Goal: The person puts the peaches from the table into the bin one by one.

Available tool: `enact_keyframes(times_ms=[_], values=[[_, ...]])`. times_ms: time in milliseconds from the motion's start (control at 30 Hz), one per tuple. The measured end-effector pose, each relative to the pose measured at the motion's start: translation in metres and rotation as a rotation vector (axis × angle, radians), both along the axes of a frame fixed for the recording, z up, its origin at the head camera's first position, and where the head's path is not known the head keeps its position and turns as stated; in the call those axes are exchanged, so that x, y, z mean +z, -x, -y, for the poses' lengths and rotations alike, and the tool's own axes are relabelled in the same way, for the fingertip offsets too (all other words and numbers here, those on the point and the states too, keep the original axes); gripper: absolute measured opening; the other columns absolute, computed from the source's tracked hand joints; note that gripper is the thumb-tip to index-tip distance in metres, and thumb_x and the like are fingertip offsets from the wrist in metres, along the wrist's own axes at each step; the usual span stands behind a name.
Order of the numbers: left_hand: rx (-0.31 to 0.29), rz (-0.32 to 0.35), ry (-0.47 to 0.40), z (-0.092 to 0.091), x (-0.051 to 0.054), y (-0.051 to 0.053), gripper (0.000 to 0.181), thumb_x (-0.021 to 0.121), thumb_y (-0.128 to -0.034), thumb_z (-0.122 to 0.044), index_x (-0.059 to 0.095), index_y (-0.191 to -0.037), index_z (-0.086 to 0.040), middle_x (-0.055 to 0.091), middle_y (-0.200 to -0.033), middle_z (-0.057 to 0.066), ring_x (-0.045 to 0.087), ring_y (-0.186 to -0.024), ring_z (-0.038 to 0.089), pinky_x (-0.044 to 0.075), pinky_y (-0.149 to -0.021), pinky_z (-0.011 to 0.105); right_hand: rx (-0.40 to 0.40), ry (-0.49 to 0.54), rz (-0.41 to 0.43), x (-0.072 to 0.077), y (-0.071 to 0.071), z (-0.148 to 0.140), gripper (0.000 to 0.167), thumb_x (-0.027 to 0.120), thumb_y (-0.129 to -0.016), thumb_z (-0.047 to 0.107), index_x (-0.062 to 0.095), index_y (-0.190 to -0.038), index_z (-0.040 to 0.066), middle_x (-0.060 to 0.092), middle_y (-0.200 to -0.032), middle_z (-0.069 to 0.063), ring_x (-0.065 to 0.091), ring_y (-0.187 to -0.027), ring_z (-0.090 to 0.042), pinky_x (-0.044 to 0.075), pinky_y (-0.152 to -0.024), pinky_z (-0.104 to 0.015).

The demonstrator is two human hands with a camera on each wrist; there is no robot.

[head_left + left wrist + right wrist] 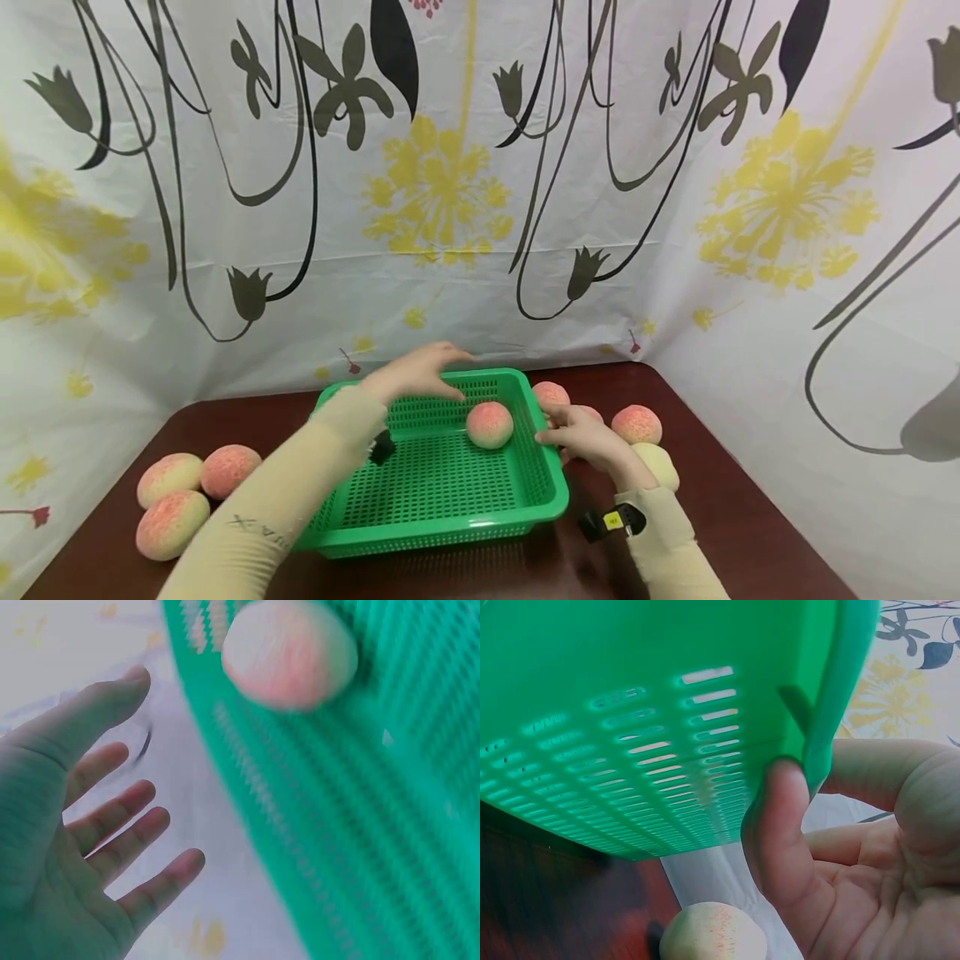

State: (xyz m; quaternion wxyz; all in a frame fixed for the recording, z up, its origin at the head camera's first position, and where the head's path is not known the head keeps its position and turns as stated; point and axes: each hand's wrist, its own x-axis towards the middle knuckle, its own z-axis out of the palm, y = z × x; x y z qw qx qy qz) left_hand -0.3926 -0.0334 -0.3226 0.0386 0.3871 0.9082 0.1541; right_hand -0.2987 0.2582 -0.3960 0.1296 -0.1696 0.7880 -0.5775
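A green plastic basket (pixel 442 528) with slotted walls stands on the dark table, one pink-and-cream peach (pixel 490 425) inside near its right end. My left hand (pixel 420 372) hovers over the basket's back left part, thumb and fingers spread and holding nothing. In the left wrist view that hand's palm (pixel 82 900) is bare, apart from the peach. At the right rim, my right hand (pixel 588 436) pinches the basket's edge. The right wrist view shows its thumb (pixel 784 817) against the outer wall below the rim, with a finger over the edge.
Three peaches (pixel 172 524) lie left of the basket. To its right are several more, including a pink peach (pixel 637 424) and a pale one (pixel 657 464) partly behind the right wrist. A flower-printed white curtain (pixel 465 317) borders the table (pixel 750 533) behind and at the sides.
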Motion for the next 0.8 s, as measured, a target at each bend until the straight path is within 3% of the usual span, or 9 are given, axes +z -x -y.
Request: enact_keyframes(times_ms=[200,433,633,800], values=[[0.132,-0.033,-0.046,0.069,0.028,0.007,0.068,0.075,-0.0858,-0.031,0.046,-0.145,-0.014,0.037,-0.149,0.016,0.034,-0.136,0.037,0.034,-0.105,0.057,-0.031,-0.006,-0.017,-0.001,-0.002,-0.007,0.067,0.059,-0.096,0.008,0.023,-0.151,-0.005,0.061,-0.097,-0.018,0.068,-0.081,-0.028,0.057,-0.06,-0.038],[0.229,-0.088,0.0,0.165,0.039,0.009,0.067,0.073,-0.0861,-0.032,0.049,-0.141,-0.003,0.044,-0.139,0.027,0.042,-0.126,0.045,0.038,-0.097,0.061,-0.026,0.006,-0.006,-0.007,-0.006,-0.015,0.068,0.058,-0.097,0.009,0.02,-0.152,-0.003,0.06,-0.096,-0.018,0.068,-0.082,-0.028,0.057,-0.062,-0.04],[0.316,-0.065,0.006,0.234,0.027,0.004,0.065,0.077,-0.082,-0.03,0.055,-0.129,0.01,0.052,-0.126,0.036,0.049,-0.115,0.052,0.042,-0.09,0.06,-0.035,0.025,0.01,-0.011,-0.011,-0.019,0.069,0.059,-0.097,0.01,0.02,-0.152,-0.003,0.06,-0.097,-0.019,0.068,-0.083,-0.03,0.058,-0.063,-0.042],[0.405,0.036,0.021,0.282,0.007,-0.004,0.063,0.076,-0.0831,-0.031,0.056,-0.123,0.014,0.053,-0.123,0.037,0.048,-0.113,0.055,0.044,-0.088,0.059,-0.037,0.03,0.005,-0.013,-0.012,-0.017,0.068,0.059,-0.097,0.009,0.021,-0.152,-0.004,0.061,-0.097,-0.02,0.069,-0.083,-0.031,0.058,-0.064,-0.044]])
